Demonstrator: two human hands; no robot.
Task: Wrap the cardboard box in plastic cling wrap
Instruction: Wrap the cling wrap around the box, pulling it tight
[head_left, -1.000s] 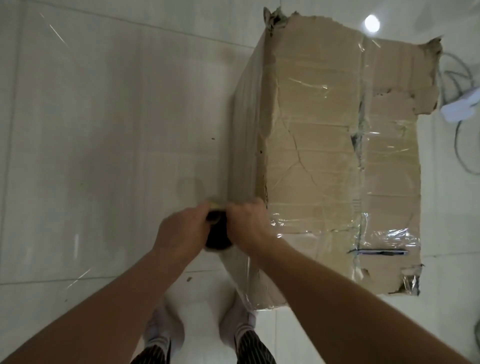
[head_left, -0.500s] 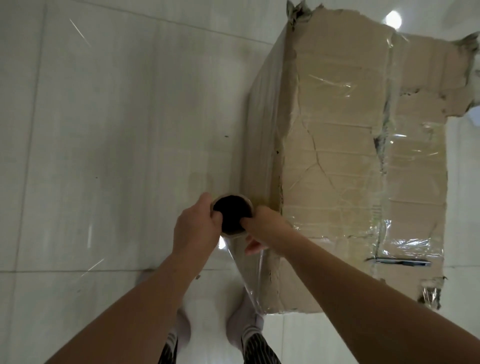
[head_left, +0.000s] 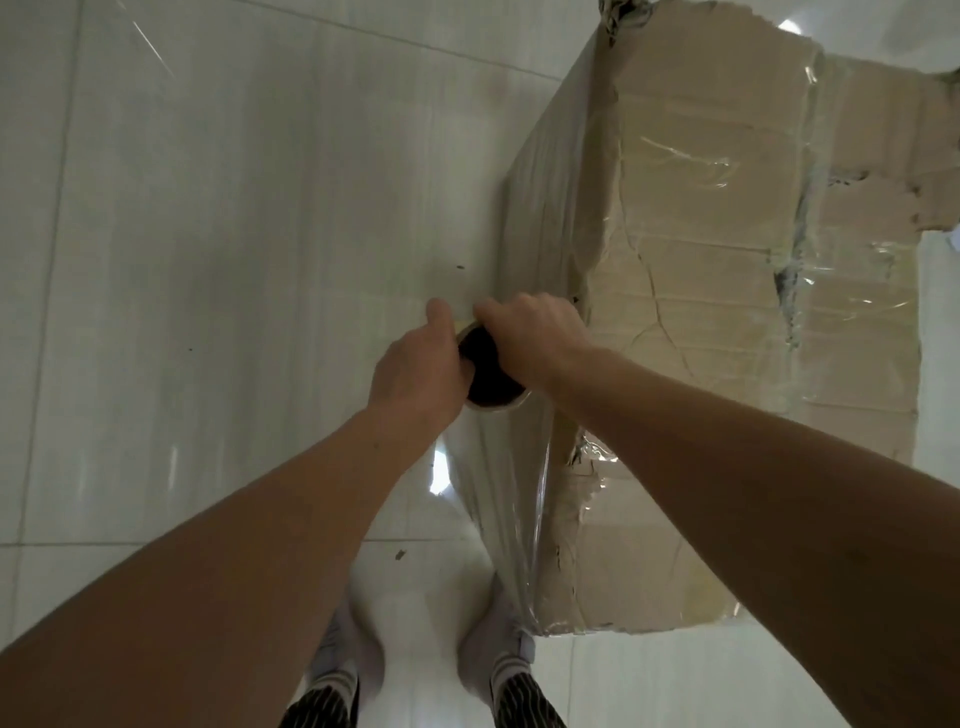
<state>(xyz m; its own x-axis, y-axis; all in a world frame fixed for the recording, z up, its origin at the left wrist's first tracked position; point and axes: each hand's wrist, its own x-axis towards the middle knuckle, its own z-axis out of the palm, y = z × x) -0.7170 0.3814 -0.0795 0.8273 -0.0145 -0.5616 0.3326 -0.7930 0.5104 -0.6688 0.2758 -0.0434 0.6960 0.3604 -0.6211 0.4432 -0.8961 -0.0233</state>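
**Both hands on the roll at the box's left side**

We see the cardboard box (head_left: 717, 291) filling the right half of the frame. It stands on the pale tiled floor (head_left: 234, 234), its top torn, creased and crossed by clear tape (head_left: 810, 156). At centre, our left hand (head_left: 415, 369) and right hand (head_left: 535, 332) each grasp the rim of the cling wrap roll (head_left: 488, 379). Its dark hollow core faces up, just beside the box's left side. The film (head_left: 498, 499) stretches from the roll down to the box's lower-left corner, above our socked feet (head_left: 337, 649).
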